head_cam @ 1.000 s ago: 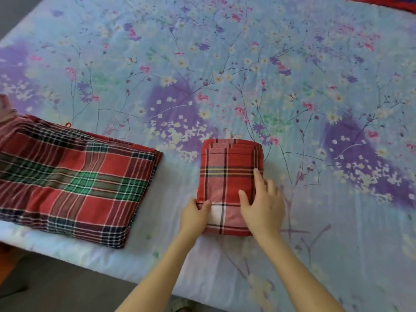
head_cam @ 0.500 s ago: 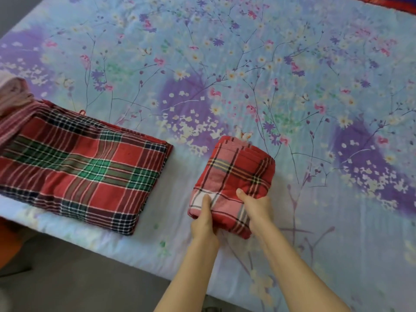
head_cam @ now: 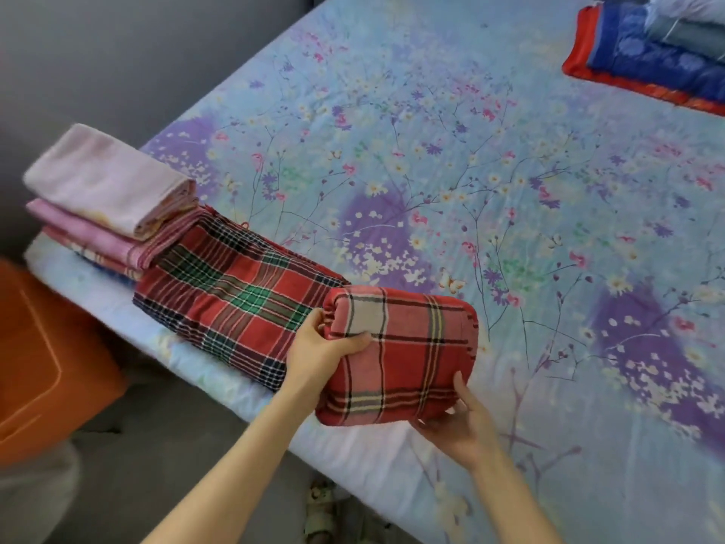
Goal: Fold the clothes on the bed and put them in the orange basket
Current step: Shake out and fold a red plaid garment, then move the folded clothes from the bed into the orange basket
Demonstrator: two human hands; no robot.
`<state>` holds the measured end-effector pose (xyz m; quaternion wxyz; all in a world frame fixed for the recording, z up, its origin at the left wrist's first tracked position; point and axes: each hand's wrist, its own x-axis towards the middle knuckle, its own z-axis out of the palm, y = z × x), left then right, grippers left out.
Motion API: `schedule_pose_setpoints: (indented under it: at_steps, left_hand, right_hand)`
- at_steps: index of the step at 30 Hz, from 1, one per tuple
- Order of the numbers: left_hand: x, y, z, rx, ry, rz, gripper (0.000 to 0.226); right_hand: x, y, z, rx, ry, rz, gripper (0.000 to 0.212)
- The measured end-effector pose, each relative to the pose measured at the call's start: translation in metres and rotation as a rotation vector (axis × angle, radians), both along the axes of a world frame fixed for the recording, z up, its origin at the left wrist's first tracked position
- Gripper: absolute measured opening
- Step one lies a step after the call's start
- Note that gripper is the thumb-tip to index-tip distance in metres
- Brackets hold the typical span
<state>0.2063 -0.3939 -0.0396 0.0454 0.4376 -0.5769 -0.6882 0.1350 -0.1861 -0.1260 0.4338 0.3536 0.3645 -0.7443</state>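
Note:
A small folded red plaid cloth point(head_cam: 408, 355) is lifted off the bed near its front edge, held between both hands. My left hand point(head_cam: 319, 353) grips its left end with the thumb on top. My right hand point(head_cam: 461, 420) supports its lower right corner from beneath. To its left lies a larger folded red and green plaid cloth point(head_cam: 235, 292) on the bed. Further left is a stack of folded pink cloths point(head_cam: 110, 194). The orange basket point(head_cam: 43, 355) stands on the floor at the left edge of the view, only partly visible.
The bed point(head_cam: 510, 170) has a light blue floral sheet. At the far right corner lies a folded blue and red blanket point(head_cam: 643, 68) with grey cloth on top. A grey floor runs along the bed's front edge, and a sandalled foot point(head_cam: 319, 512) shows below.
Both hands have lifted the small red plaid cloth off the bed and carried it left toward the larger plaid cloth. The view swung left, revealing the pink stack and orange basket.

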Motion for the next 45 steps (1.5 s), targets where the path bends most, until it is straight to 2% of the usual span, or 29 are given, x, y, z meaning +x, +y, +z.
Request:
schedule_pose_setpoints:
  at_steps: [1, 2, 4, 5, 7, 9, 10, 11, 13, 16, 17, 19, 21, 22, 25, 26, 28, 30, 32, 33, 35, 37, 38, 39, 40, 42, 43, 45]
  left_hand:
    - [0.003, -0.014, 0.017, 0.016, 0.014, -0.013, 0.044]
    - [0.006, -0.029, 0.031, 0.048, 0.017, -0.028, 0.045]
    - [0.015, -0.062, 0.056, 0.118, 0.006, -0.045, 0.054]
    - [0.026, -0.082, 0.069, 0.145, -0.005, -0.049, 0.057]
    - [0.043, -0.114, 0.085, 0.196, -0.033, -0.069, 0.058]
    - [0.062, -0.143, 0.097, 0.219, -0.051, -0.062, 0.052]
    - [0.071, -0.157, 0.1, 0.228, -0.051, -0.05, 0.052]
    - [0.083, -0.176, 0.105, 0.231, -0.047, -0.029, 0.056]
    - [0.106, -0.217, 0.109, 0.218, -0.056, 0.017, 0.062]
    - [0.123, -0.265, 0.112, 0.135, -0.11, 0.094, 0.037]
    - [0.128, -0.289, 0.114, 0.093, -0.134, 0.117, 0.029]
    - [0.125, -0.329, 0.114, 0.03, -0.157, 0.129, 0.018]
    - [0.115, -0.383, 0.117, -0.039, -0.136, 0.116, 0.019]
    - [0.106, -0.414, 0.116, -0.084, -0.124, 0.097, 0.023]
    - [0.075, -0.489, 0.116, -0.304, -0.102, 0.023, 0.032]
    - [0.065, -0.509, 0.114, -0.369, -0.115, -0.002, 0.04]
    - [0.047, -0.557, 0.1, -0.444, -0.18, -0.066, 0.051]
    - [0.039, -0.587, 0.078, -0.514, -0.279, -0.134, 0.052]
    - [0.048, -0.604, 0.048, -0.603, -0.395, -0.158, 0.048]
    - [0.061, -0.606, 0.033, -0.637, -0.435, -0.11, 0.043]
    - [0.097, -0.606, 0.003, -0.679, -0.46, 0.064, 0.028]
    - [0.138, -0.598, -0.025, -0.661, -0.531, 0.214, 0.02]
    - [0.161, -0.595, -0.043, -0.609, -0.59, 0.238, 0.021]
    - [0.179, -0.59, -0.058, -0.549, -0.645, 0.223, 0.022]
    - [0.197, -0.584, -0.074, -0.487, -0.693, 0.194, 0.022]
    - [0.228, -0.569, -0.1, -0.367, -0.779, 0.152, 0.019]
    - [0.242, -0.56, -0.108, -0.321, -0.813, 0.149, 0.02]
    - [0.266, -0.544, -0.123, -0.253, -0.861, 0.152, 0.024]
  right_hand:
    - [-0.002, -0.006, 0.012, -0.052, 0.025, 0.05, 0.096]
    - [-0.004, -0.012, 0.024, -0.121, 0.049, 0.098, 0.087]
    - [-0.009, -0.026, 0.041, -0.157, 0.081, 0.181, 0.05]
    - [-0.009, -0.041, 0.051, -0.15, 0.1, 0.208, 0.041]
    - [-0.007, -0.071, 0.068, -0.184, 0.18, 0.294, 0.046]
    - [0.004, -0.107, 0.087, -0.216, 0.257, 0.441, 0.026]
    - [0.01, -0.124, 0.096, -0.245, 0.288, 0.511, 0.029]
    - [0.017, -0.146, 0.103, -0.254, 0.293, 0.57, 0.047]
    - [0.026, -0.189, 0.111, -0.271, 0.287, 0.629, 0.064]
    - [0.022, -0.238, 0.127, -0.456, 0.399, 0.682, 0.083]
    - [0.025, -0.267, 0.132, -0.45, 0.474, 0.738, 0.086]
    - [0.032, -0.316, 0.141, -0.281, 0.628, 0.8, 0.098]
    - [0.041, -0.381, 0.142, -0.086, 0.711, 0.725, 0.105]
    - [0.042, -0.414, 0.137, -0.023, 0.743, 0.657, 0.1]
    - [0.035, -0.491, 0.126, 0.092, 0.816, 0.469, 0.056]
    - [0.032, -0.512, 0.126, 0.126, 0.821, 0.436, 0.054]
    - [0.025, -0.557, 0.109, 0.189, 0.808, 0.412, 0.072]
    - [0.017, -0.585, 0.071, 0.254, 0.818, 0.439, 0.091]
    - [0.015, -0.604, 0.036, 0.334, 0.755, 0.516, 0.119]
    - [0.023, -0.613, 0.041, 0.392, 0.722, 0.548, 0.124]
    - [0.034, -0.625, 0.058, 0.637, 0.717, 0.578, 0.104]
    - [0.04, -0.625, 0.078, 1.074, 0.937, 0.637, 0.085]
    - [0.047, -0.625, 0.088, 1.3, 1.166, 0.646, 0.077]
    - [0.056, -0.624, 0.096, 1.435, 1.428, 0.608, 0.068]
    - [0.068, -0.623, 0.098, 1.44, 1.648, 0.573, 0.056]
    - [0.096, -0.621, 0.089, 1.334, 1.918, 0.583, 0.04]
    - [0.105, -0.618, 0.082, 1.327, 1.994, 0.616, 0.039]
    - [0.102, -0.614, 0.069, 1.389, 2.053, 0.765, 0.054]
